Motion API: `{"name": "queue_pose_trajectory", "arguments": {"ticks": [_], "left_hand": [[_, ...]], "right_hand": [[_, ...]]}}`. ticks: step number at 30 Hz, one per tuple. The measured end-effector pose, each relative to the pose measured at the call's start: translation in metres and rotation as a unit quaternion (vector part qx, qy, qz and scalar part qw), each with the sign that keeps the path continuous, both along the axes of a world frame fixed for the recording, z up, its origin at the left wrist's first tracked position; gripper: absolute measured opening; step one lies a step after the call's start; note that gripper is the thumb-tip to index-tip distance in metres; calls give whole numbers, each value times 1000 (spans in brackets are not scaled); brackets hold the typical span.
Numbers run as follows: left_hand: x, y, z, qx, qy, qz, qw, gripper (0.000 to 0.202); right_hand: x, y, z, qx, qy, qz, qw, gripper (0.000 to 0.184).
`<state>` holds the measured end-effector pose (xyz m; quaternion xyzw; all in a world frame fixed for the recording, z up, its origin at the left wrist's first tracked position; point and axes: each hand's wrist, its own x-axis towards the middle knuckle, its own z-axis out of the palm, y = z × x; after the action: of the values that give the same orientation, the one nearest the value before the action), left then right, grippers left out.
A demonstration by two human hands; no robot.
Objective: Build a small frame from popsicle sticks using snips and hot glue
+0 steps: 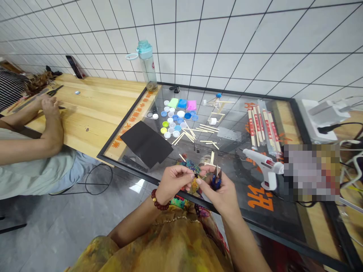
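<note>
Over the table's front edge, my left hand pinches a small dark piece between thumb and fingertips. What it is, I cannot make out. My right hand has its thumb and fingertips at the same piece, and small blue-handled scissors are tucked in its fingers, tips pointing away from me. Just beyond the hands, a few joined pale sticks stand on the glass. Loose wooden sticks and a folded black sheet lie farther off.
Coloured bottle caps and clay packets lie toward the back, near a small stick frame. A white glue gun and wrapped chopsticks are at right. A bottle stands by the wall. Another person's arms rest at left.
</note>
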<state>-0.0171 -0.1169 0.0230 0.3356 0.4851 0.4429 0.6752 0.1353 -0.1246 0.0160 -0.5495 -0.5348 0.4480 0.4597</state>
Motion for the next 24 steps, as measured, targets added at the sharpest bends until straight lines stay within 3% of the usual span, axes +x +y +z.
{"name": "queue_pose_trajectory", "arguments": {"ticks": [5,10,16,20,24], "left_hand": [[-4,0,2,6,10,-6,1000,31],[-8,1,5,-11,-3,-19,1000,30],[-10,0,-1,-9,-24,-12,1000,26],[-12,0,-1,51,-20,-15,998,22],[-11,0,0,161,-24,-26,986,12]], "right_hand": [[-1,2,-7,-4,-15,52,999,20],[-2,6,-9,5,-14,13,1000,20],[-4,5,-7,-8,-14,12,1000,22],[-9,5,-10,-74,92,12,993,28],[-17,4,-12,-161,222,30,961,34]]}}
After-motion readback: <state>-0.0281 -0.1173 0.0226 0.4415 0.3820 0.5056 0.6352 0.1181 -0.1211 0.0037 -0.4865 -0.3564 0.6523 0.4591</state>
